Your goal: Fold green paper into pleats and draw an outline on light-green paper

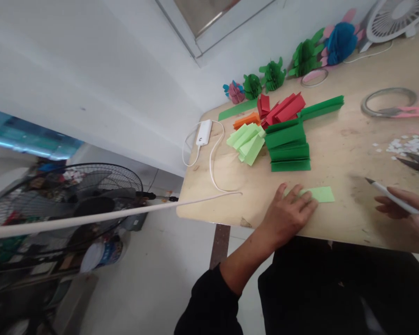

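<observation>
My left hand [289, 215] lies flat near the table's front edge, fingers spread, pressing on a small light green paper strip [324, 194]. The strip's left part is hidden beneath my fingers. At the right edge of the view my right hand [414, 211] grips a white pencil [393, 197], its dark tip pointing left and away from the strip. Beyond my left hand are folded dark green papers [288, 148], light green folded papers [248, 141], red folded papers [286, 109] and an orange folded paper [246, 121].
Paper figures in green [274, 74], blue [341, 44] and pink [235, 91] line the wall. A white power bank [204, 132] with a cable sits at the left. On the right lie tape rings, scissors [415, 164] and paper bits [405, 146]. A black fan [101, 186] stands below.
</observation>
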A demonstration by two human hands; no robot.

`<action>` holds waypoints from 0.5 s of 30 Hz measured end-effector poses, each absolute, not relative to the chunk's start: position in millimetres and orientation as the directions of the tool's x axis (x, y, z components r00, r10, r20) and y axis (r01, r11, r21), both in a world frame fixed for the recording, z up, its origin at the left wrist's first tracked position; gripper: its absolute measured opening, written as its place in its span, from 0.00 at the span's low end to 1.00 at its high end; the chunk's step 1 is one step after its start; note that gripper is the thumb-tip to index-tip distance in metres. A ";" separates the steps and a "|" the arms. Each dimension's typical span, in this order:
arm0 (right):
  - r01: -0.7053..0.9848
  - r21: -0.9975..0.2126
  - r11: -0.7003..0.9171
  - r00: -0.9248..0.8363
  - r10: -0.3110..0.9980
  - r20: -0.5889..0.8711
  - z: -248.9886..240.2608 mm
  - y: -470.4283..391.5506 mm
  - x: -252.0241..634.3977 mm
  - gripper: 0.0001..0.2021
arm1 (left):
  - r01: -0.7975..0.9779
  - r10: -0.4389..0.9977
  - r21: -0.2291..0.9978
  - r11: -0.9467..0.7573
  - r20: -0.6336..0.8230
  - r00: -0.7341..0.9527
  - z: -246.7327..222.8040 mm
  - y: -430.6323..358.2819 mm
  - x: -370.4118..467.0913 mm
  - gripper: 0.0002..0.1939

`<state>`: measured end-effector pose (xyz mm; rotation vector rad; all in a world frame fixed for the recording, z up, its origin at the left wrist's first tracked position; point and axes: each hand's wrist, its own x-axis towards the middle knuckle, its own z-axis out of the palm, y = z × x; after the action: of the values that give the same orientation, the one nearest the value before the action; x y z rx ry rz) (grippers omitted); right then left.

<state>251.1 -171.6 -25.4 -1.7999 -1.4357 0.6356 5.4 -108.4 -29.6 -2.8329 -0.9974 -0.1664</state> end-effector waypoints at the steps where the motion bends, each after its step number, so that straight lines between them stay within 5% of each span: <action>1: 0.602 -0.793 -0.092 0.242 0.968 0.070 -25.6 -171.3 251.4 0.23 | 0.631 0.611 -0.104 -0.768 0.173 0.772 -30.4 -107.0 5.3 0.15; 15: 0.753 -0.653 0.077 0.094 0.971 0.222 -19.8 -139.5 244.5 0.20 | 0.793 0.762 0.026 -0.609 0.296 0.575 -48.7 -145.1 37.2 0.19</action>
<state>244.5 -139.5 -19.8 -1.7220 -1.7053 0.4248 37.2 -145.1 -48.7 -2.6902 -1.3332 -0.4256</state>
